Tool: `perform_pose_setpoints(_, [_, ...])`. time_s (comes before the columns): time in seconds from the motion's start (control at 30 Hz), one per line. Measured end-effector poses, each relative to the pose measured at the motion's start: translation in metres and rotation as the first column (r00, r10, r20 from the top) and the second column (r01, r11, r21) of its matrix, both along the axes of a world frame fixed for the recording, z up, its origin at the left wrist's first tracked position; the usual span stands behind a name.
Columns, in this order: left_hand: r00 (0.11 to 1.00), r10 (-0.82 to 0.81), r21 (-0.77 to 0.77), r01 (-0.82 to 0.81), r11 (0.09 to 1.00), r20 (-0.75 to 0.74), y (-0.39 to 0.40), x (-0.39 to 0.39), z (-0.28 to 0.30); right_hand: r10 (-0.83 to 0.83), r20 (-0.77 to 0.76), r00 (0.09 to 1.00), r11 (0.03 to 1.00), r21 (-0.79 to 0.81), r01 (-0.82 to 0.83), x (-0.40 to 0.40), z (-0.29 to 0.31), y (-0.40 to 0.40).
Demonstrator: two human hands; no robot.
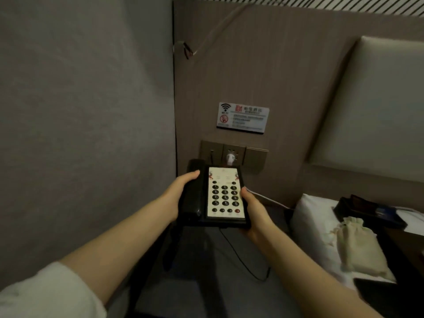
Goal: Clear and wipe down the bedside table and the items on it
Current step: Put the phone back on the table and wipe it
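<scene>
A black desk telephone (223, 196) with a white keypad panel and its handset on the left side is lifted above the dark bedside table (206, 283). My left hand (177, 191) grips the handset side, thumb laid over the top. My right hand (251, 210) grips the right edge, fingers under the base. A thin black cord (243, 260) trails from the phone down onto the tabletop. The phone hides the back of the table.
A grey wall stands close on the left. On the panel behind are a socket plate (234, 154) with a plug and a white wifi sign (242, 117). To the right lies the bed with a white pillow (312, 223), a cloth pouch (358, 249) and a dark tray (369, 210).
</scene>
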State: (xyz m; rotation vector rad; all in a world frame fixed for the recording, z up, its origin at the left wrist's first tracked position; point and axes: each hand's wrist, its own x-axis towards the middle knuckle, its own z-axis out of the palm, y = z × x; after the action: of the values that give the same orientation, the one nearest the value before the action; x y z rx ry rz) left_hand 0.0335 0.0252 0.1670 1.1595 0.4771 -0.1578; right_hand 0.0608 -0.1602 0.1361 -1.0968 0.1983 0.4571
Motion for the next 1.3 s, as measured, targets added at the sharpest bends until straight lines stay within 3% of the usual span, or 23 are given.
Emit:
perform_pose_setpoints(0.2, [0.989,0.108,0.034,-0.105,0.994,-0.098,0.028,0.057,-0.09,0.023,-0.121,0.992,0.999,-0.023,-0.026,0.059,-0.086,0.038])
perform_pose_setpoints(0.33, [0.981,0.166,0.082,-0.158,0.984,-0.098,0.043,0.093,-0.129,0.008,-0.111,0.994,0.999,-0.051,-0.013,0.095,-0.122,0.053])
perform_pose_setpoints(0.57, [0.983,0.122,0.164,-0.099,0.982,-0.138,0.06,0.129,-0.175,-0.004,-0.106,0.994,0.996,-0.093,-0.006,0.124,-0.167,0.069])
perform_pose_setpoints(0.97, [0.978,0.209,0.253,-0.196,0.948,-0.025,0.061,0.144,-0.198,0.018,-0.049,0.999,0.957,-0.288,-0.031,0.146,-0.18,0.078])
perform_pose_setpoints(1.3, [0.956,0.292,0.256,-0.292,0.922,0.038,0.046,0.133,-0.193,0.049,-0.142,0.989,0.927,-0.363,-0.098,0.14,-0.172,0.063])
